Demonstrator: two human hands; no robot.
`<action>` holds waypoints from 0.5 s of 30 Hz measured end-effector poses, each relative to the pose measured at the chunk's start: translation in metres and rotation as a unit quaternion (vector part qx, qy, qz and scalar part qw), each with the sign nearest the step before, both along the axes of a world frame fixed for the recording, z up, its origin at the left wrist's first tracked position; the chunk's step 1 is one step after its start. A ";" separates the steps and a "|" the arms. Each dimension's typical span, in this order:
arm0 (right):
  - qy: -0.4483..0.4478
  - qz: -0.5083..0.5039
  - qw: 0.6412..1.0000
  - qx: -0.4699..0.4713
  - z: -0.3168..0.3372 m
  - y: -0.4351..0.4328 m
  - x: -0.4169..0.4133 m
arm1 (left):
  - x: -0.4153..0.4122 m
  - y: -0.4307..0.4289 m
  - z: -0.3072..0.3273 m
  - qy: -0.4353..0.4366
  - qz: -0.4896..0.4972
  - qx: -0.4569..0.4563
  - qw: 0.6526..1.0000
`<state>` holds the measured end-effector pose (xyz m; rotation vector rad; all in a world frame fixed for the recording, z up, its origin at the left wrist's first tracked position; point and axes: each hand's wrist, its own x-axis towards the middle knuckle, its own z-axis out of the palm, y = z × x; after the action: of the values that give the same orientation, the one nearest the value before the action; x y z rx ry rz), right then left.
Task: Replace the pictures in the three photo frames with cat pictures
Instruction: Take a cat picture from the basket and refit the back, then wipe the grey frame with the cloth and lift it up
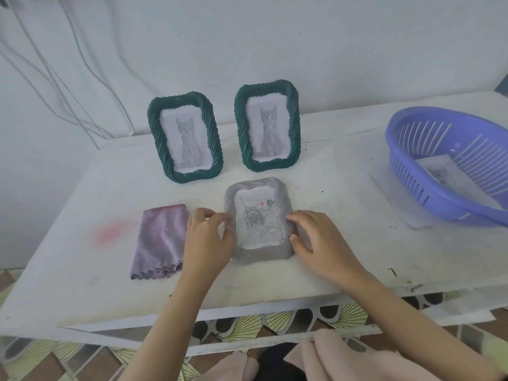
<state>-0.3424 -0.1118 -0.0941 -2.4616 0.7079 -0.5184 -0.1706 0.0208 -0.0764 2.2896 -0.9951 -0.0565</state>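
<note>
Two dark green photo frames stand upright at the back of the white table, the left frame [185, 137] and the right frame [267, 125], each showing a grey cat picture. A third frame [259, 220] lies flat in front of them, grey-looking, with a rose picture showing in its window. My left hand [207, 237] touches its left edge with fingers curled on the rim. My right hand [316, 237] rests on its right edge. Whether either hand actually grips the frame is not clear.
A folded purple cloth [159, 240] lies left of my left hand. A blue slotted basket [450, 163] sits at the right on a white sheet, with a paper picture inside. The table's front edge [247, 306] is close to me. Cables hang on the wall at left.
</note>
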 end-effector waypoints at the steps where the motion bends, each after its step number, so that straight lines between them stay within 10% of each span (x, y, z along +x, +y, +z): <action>1: 0.002 0.000 1.000 -0.004 0.000 0.000 0.000 | 0.002 0.001 -0.001 -0.011 -0.001 0.002 1.000; 8: 0.008 0.001 1.000 -0.012 0.000 0.000 0.000 | 0.039 0.028 0.001 -0.097 0.136 -0.020 0.986; 12: 0.008 0.002 1.000 -0.010 -0.002 0.000 0.000 | 0.063 0.048 0.001 -0.009 0.228 0.101 0.969; 15: 0.003 0.000 1.000 -0.007 -0.002 0.000 0.000 | 0.066 0.056 0.004 0.088 0.191 0.024 0.977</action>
<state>-0.3419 -0.1123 -0.0958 -2.4763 0.7094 -0.5179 -0.1048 0.0766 -0.0723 2.4331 -0.4579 -0.1200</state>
